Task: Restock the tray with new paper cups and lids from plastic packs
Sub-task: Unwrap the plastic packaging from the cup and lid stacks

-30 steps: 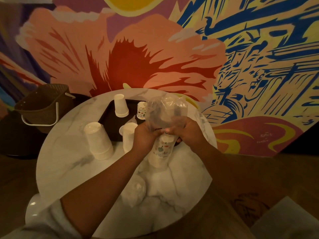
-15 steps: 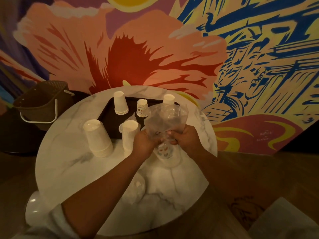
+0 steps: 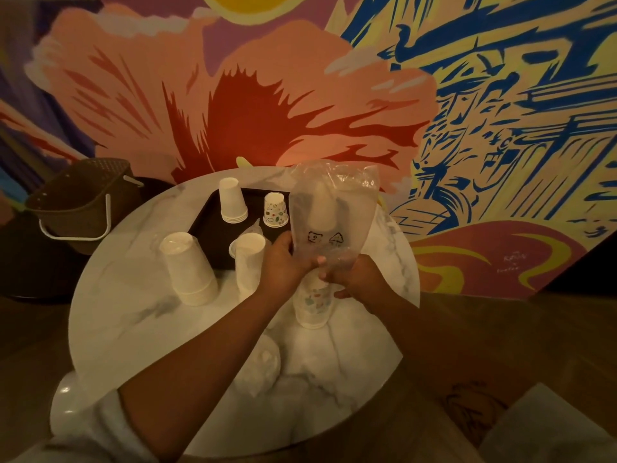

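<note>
Both closed on the clear plastic pack [image 3: 329, 215]: left hand [image 3: 283, 265] and right hand [image 3: 359, 277] pinching its lower end above the printed cup stack [image 3: 314, 304] on the table [image 3: 133, 329].

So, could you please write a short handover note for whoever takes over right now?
Left hand and right hand both grip the clear bag, pulled up off the patterned cup stack standing on the table.
On the tray: a white stack and one patterned cup.
Beside the tray, still wrapped: a wide stack and a slim stack; the lid pack lies nearer you.
Left: free the patterned cups, move them to the tray, unwrap the rest.
</note>
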